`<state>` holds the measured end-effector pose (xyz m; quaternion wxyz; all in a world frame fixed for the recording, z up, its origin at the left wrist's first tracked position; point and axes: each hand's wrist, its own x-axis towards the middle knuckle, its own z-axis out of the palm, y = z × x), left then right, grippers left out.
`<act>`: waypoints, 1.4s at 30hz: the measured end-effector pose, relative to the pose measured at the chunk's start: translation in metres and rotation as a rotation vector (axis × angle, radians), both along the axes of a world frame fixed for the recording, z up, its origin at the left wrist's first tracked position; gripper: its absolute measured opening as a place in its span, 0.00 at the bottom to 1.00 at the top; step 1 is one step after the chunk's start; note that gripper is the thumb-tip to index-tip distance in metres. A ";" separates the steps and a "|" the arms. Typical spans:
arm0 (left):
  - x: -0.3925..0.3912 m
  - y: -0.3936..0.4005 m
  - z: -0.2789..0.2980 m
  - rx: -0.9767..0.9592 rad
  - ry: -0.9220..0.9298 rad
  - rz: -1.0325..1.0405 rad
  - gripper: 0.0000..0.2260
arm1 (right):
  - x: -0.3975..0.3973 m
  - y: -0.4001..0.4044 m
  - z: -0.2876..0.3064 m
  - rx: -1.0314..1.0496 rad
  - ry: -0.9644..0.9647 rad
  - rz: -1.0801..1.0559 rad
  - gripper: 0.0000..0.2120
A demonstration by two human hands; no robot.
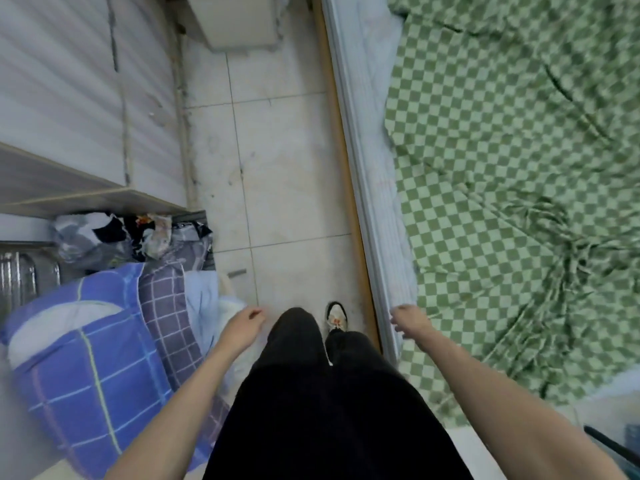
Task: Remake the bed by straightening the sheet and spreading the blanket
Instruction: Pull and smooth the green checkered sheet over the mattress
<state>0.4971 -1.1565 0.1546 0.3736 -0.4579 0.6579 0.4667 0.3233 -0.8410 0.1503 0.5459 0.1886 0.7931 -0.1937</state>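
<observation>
A green-and-white checked sheet (502, 168) lies wrinkled over the bed on the right, bunched into folds near its lower middle. The pale mattress edge (377, 188) shows bare along the sheet's left side. My right hand (408, 320) hangs over the mattress edge beside the sheet's border, fingers loosely curled and holding nothing. My left hand (244, 327) hangs loose above the floor, next to a pile of bedding. That pile holds a blue checked pillow or blanket (83, 372) and a purple checked cloth (169, 306) at lower left.
A narrow tiled floor strip (277, 168) runs between the bed's wooden side rail (341, 140) and a white panelled wall (69, 81). A shelf edge (86, 195) juts out at left with dark bundled clothes (131, 237) below it. My legs and one shoe (336, 317) stand in the aisle.
</observation>
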 end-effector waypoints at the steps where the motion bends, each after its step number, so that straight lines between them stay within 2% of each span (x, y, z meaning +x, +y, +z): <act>1: -0.015 -0.017 0.006 -0.020 -0.010 0.053 0.11 | -0.037 -0.023 0.007 -0.037 0.050 0.003 0.17; 6: -0.088 -0.092 0.004 0.000 -0.093 0.164 0.09 | -0.201 -0.135 0.028 -0.253 0.244 -0.056 0.19; 10: -0.166 -0.154 -0.016 0.035 -0.306 0.027 0.10 | -0.297 -0.196 0.026 -0.278 0.290 -0.066 0.15; 12: -0.219 -0.177 -0.014 0.043 -0.328 -0.045 0.10 | -0.324 -0.207 0.027 -0.232 0.257 -0.068 0.15; 16: -0.386 -0.221 0.002 -0.032 -0.154 -0.225 0.13 | -0.371 -0.209 0.034 -0.152 0.185 -0.189 0.13; 19: -0.528 -0.240 0.025 -0.001 0.003 -0.240 0.07 | -0.394 -0.203 0.037 -0.073 0.099 -0.334 0.13; 23: -0.701 -0.259 0.029 0.002 0.252 -0.244 0.08 | -0.435 -0.207 0.019 0.028 -0.049 -0.549 0.13; 25: -0.773 -0.267 0.018 0.004 0.310 -0.237 0.10 | -0.471 -0.220 0.000 0.027 -0.088 -0.608 0.13; 29: -0.862 -0.289 -0.011 -0.009 0.197 -0.398 0.09 | -0.575 -0.267 -0.030 -0.061 -0.078 -0.630 0.13; 32: -0.905 -0.319 -0.024 -0.062 0.026 -0.727 0.09 | -0.667 -0.303 -0.033 -0.136 0.028 -0.549 0.11; 35: -0.944 -0.344 -0.026 -0.124 -0.121 -0.976 0.12 | -0.755 -0.331 -0.028 -0.183 0.158 -0.575 0.15; 38: -1.006 -0.351 -0.047 -0.097 -0.144 -1.008 0.11 | -0.834 -0.352 -0.037 -0.191 0.278 -0.574 0.16; 42: -1.108 -0.328 -0.115 -0.034 -0.133 -1.030 0.10 | -0.883 -0.347 -0.101 0.035 0.275 -0.582 0.22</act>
